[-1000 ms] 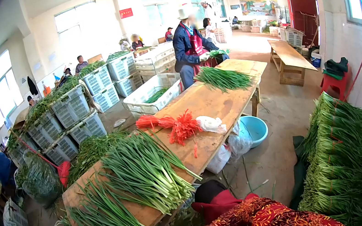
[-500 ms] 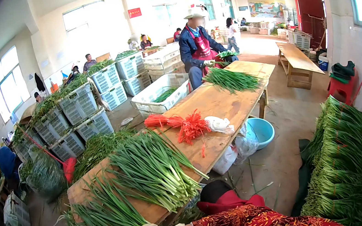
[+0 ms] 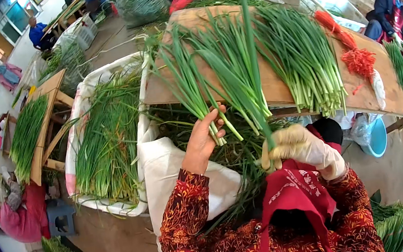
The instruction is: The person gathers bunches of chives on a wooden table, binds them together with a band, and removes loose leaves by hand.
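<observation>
My bare left hand is closed around the lower stems of a small bunch of garlic chives, tips pointing away over the table edge. My right hand, in a pale glove, pinches a long garlic chive leaf that stands up in front of me. Behind that leaf, a loose bunch of garlic chives lies on the wooden table. To its right is a thicker pile of garlic chives, white ends toward me. Red ties rest farther right.
A white basket full of chives and scraps stands left of the table, a pale cloth at its side. A blue basin sits under the table's right part. Co-workers sit at left and far right.
The view has swung left and down. My right hand has left the chives at the table's near end and now holds a leaf before my apron. My left hand has come into view with a bunch.
</observation>
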Motion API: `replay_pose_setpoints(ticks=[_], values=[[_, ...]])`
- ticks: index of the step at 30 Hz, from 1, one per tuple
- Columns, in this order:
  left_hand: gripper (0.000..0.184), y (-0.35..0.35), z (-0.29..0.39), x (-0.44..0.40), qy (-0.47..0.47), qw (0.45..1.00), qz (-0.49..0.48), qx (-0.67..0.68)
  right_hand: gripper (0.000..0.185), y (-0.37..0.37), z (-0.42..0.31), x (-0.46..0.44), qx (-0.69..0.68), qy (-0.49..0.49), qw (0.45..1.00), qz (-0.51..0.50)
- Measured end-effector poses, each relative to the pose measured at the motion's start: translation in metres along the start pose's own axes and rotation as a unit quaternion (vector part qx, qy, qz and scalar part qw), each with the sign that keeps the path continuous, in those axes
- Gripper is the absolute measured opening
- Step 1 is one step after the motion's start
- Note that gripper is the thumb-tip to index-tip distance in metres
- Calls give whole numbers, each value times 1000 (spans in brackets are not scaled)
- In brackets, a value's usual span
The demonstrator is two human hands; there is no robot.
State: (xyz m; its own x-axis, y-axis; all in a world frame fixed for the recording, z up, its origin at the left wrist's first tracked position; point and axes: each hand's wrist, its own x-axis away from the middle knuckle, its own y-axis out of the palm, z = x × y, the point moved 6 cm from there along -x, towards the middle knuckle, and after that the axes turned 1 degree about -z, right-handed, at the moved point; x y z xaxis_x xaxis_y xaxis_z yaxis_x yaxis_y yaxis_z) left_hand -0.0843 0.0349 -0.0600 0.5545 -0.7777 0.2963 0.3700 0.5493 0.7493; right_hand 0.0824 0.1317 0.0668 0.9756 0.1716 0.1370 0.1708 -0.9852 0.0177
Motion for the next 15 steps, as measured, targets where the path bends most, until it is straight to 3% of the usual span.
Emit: replay_pose_setpoints(ticks=[2,3,4,6,10,12,13,15], values=[[28,2,13,7,13,999,-5,-39,29,15,24,-5,240,65,968,-46],[29,-1,15,8,9,999,-8,-50,29,26,35,-10,417,78,899,-108],[30,-5,17,10,2,998,-9,-62,32,28,67,-9,454,85,877,-136],[33,-7,19,13,14,994,30,-108,35,19,90,-3,570,91,813,-79],[30,-7,18,18,15,993,17,-118,34,-12,48,-10,494,172,852,19],[28,-3,6,21,-12,993,4,-119,35,-18,26,-8,454,172,872,65],[28,-1,-2,24,-31,995,17,-98,38,-22,17,-6,445,101,881,126],[34,6,-18,20,-47,996,19,-69,41,-31,3,-6,470,108,852,202]])
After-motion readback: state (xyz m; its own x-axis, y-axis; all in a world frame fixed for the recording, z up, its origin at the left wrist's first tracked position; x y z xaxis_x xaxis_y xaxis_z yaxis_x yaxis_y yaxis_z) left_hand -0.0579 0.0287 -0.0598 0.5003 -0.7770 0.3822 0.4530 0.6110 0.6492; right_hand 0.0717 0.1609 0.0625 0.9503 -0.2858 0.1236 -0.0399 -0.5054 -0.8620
